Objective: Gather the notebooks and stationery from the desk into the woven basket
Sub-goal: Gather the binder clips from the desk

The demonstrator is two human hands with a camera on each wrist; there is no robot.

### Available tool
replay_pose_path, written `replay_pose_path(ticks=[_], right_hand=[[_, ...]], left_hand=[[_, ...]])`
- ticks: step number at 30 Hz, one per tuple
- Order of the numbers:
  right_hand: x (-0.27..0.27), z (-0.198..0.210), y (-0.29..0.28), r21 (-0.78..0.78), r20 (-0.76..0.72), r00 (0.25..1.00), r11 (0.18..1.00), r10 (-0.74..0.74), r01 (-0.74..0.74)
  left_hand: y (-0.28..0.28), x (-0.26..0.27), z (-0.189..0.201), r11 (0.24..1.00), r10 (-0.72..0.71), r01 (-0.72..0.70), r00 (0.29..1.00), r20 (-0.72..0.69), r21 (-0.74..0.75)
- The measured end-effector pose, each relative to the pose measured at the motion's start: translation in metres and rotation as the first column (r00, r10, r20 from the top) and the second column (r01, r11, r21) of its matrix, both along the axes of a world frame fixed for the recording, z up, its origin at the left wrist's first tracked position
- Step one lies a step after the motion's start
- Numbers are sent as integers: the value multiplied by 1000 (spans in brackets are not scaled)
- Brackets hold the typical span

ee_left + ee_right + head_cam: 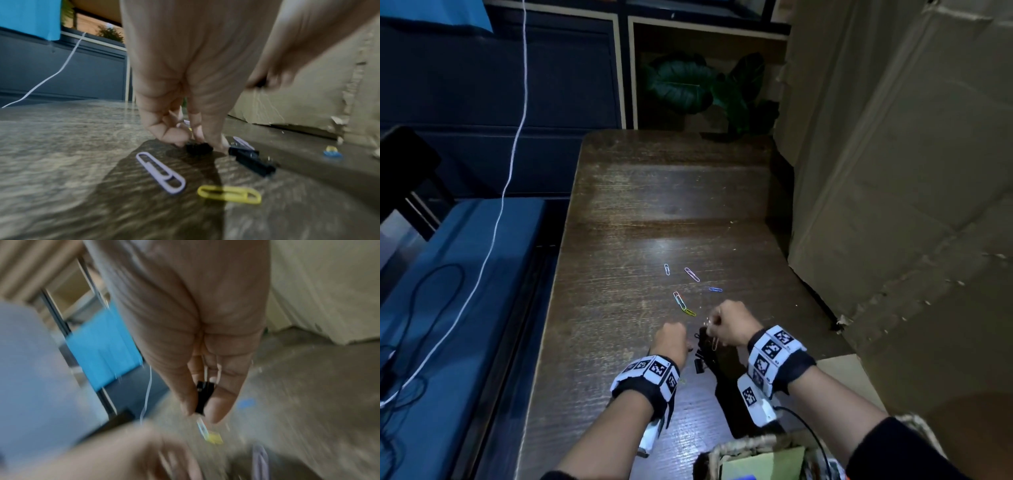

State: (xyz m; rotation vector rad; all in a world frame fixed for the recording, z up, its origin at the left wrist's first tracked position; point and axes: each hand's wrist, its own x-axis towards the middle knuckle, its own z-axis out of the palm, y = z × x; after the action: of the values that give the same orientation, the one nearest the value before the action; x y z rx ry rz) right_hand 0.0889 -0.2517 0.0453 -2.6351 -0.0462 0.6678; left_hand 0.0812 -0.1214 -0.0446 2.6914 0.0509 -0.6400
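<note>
On the wooden desk (640,212), my left hand (672,337) reaches down with curled fingers and pinches a black binder clip (199,148) that lies on the wood. My right hand (726,323) hovers just to its right, off the desk. It pinches another black binder clip (202,396), with a paper clip (715,343) dangling below. A third black binder clip (252,160) lies beside my left fingers. Near them lie a lilac paper clip (160,173) and a yellow one (229,194). Several coloured paper clips (690,274) lie farther out. The woven basket (743,445) stands at the near edge.
A large cardboard box (900,192) stands along the desk's right side. A potted plant (709,89) sits in the shelf behind the desk. A white cable (517,137) hangs over the blue seat (458,274) on the left. A greenish notebook (763,462) lies in the basket.
</note>
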Motion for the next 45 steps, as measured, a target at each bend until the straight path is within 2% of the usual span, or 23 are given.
replay_pose_path(ticks=[7, 12, 17, 21, 24, 28, 29, 32, 35, 39, 42, 43, 45], right_hand=[[-41, 66, -38, 252, 183, 977, 966, -108, 60], [-96, 86, -58, 331, 126, 977, 936, -173, 123], [-160, 65, -74, 358, -68, 971, 903, -230, 239], [-207, 33, -78, 263, -228, 965, 946, -130, 190], [-233, 11, -72, 260, -429, 897, 937, -103, 232], [-251, -8, -56, 193, -555, 825, 948, -107, 253], [-253, -11, -51, 167, -560, 821, 955, -114, 246], [-252, -14, -44, 78, -483, 868, 981, -118, 177], [-252, -15, -39, 50, -444, 884, 981, -144, 186], [-255, -21, -26, -20, -499, 820, 950, -279, 312], [-250, -9, -28, -43, -360, 903, 971, -234, 234], [-246, -4, -33, -10, -294, 924, 968, -243, 251], [-238, 8, -41, 200, -275, 907, 903, -320, 380]], left_hand=[[-4, -10, 7, 991, -115, 110, 991, 71, 70], [-3, -21, 23, 993, -103, 96, 989, 107, 67], [-2, -43, 62, 995, -81, 94, 968, 236, -46], [-4, -65, 101, 979, -21, 88, 939, 343, -183], [-10, -87, 127, 958, -78, 177, 916, 392, -224], [-23, -125, 148, 928, -174, 285, 901, 398, -240], [-26, -134, 150, 923, -189, 299, 901, 389, -242], [-33, -155, 151, 920, -230, 317, 913, 337, -231], [-36, -172, 145, 912, -285, 350, 915, 286, -213], [-38, -185, 136, 899, -351, 394, 909, 225, -189], [-38, -191, 131, 895, -378, 414, 902, 209, -167], [-38, -192, 130, 895, -385, 418, 899, 208, -153], [-38, -194, 128, 900, -394, 420, 898, 196, -117]])
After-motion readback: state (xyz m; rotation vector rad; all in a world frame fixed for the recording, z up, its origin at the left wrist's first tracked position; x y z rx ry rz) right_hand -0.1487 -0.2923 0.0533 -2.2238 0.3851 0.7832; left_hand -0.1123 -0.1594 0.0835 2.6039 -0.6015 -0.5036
